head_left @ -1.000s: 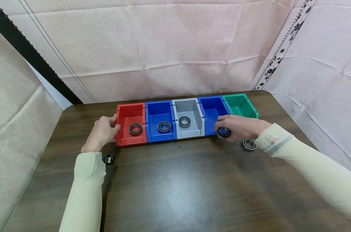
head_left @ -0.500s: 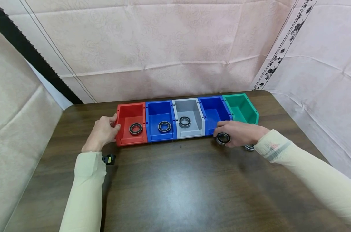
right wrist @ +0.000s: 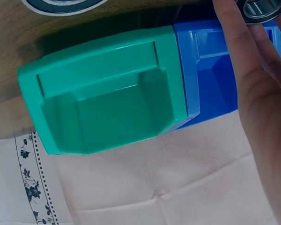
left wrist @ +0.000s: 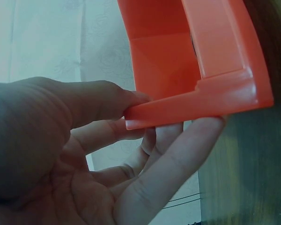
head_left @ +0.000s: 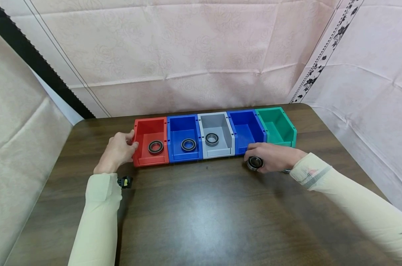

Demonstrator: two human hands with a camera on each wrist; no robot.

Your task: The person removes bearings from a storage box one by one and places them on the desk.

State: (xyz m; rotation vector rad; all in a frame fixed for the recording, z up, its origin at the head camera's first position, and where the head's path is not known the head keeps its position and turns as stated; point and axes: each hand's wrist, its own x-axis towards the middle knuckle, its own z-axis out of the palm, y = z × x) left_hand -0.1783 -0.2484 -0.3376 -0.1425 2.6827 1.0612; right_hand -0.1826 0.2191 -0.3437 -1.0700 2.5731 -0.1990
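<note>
My left hand [head_left: 116,153] pinches the side wall of the red bin [head_left: 150,129], thumb on the inner side and fingers outside, as the left wrist view shows. A ball bearing [head_left: 255,163] is held by my right hand [head_left: 273,157], just in front of the right-hand blue bin [head_left: 245,125]. In the right wrist view this bearing [right wrist: 261,10] sits at the fingertips. Another bearing [head_left: 286,171] lies on the table, mostly covered by the right hand and cuff. Single bearings lie in the red bin, the left-hand blue bin [head_left: 182,125] and the grey bin [head_left: 215,123].
The green bin [head_left: 275,125] closes the right end of the joined row and has nothing in it. The brown table [head_left: 201,214] extends in front of the bins. Pale cloth [head_left: 187,48] hangs behind and along both sides.
My right hand has drawn back from the right-hand blue bin toward the table's front, carrying the bearing. The loose bearing has become mostly hidden behind it. The left hand stays put.
</note>
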